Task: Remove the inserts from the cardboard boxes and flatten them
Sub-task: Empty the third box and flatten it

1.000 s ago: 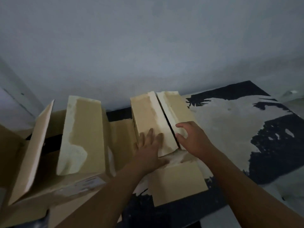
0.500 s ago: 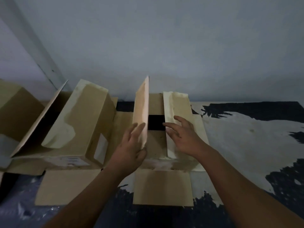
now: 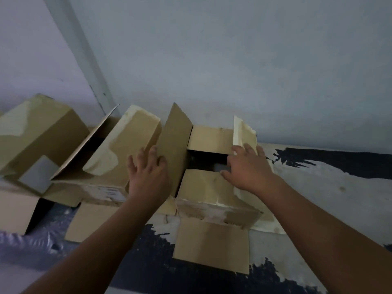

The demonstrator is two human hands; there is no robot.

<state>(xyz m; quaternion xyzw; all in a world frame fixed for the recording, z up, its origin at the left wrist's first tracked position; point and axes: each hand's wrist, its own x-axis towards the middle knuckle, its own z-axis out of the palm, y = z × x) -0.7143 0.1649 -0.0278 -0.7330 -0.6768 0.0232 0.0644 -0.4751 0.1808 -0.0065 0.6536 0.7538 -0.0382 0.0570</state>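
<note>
A brown cardboard box (image 3: 203, 187) stands before me on the floor, against the wall, with its top flaps spread. My left hand (image 3: 148, 172) presses flat against the left flap (image 3: 176, 141), which stands tilted outward. My right hand (image 3: 248, 168) rests with spread fingers on the right flap (image 3: 244, 130), pushing it outward. Between the inner flaps a dark gap (image 3: 207, 161) opens into the box, with something grey inside; I cannot tell what it is. The front flap (image 3: 212, 247) lies flat on the floor.
Another open box (image 3: 110, 166) stands close on the left, touching the left flap, and a third box (image 3: 36, 132) sits farther left. A pale wall rises right behind them. The floor is pale with dark patches; crumpled plastic sheet (image 3: 31, 240) lies at lower left.
Both top flaps, closed a second ago under my hands, have been pulled apart. The left one swung up and outward, the right one folded out, and the view shifted right and down.
</note>
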